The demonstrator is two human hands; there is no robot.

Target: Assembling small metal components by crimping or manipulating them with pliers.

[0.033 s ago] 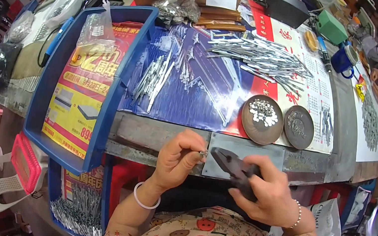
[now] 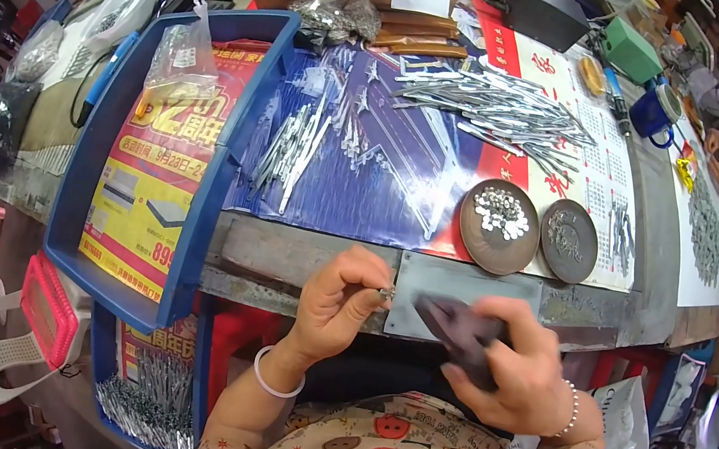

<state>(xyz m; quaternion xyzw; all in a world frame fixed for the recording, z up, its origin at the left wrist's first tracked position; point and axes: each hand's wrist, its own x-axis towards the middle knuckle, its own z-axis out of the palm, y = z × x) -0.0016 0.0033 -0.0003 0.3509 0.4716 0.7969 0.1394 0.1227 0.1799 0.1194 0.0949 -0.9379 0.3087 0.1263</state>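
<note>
Nearby, brown dishes (image 2: 499, 227), metal strips (image 2: 495, 109), perhaps rivets beyond the pliers (image 2: 460, 334).

Tiny silvery metal piece (image 2: 385, 293) pinched at fingertips, level with bench edge; dark-handled pliers (image 2: 456, 330) gripped alongside, nose pointing toward it.

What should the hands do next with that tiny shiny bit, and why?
Probably bring the pliers in the right hand a little left onto the small metal piece pinched by the left hand: the tips point at it but look just apart.
</note>
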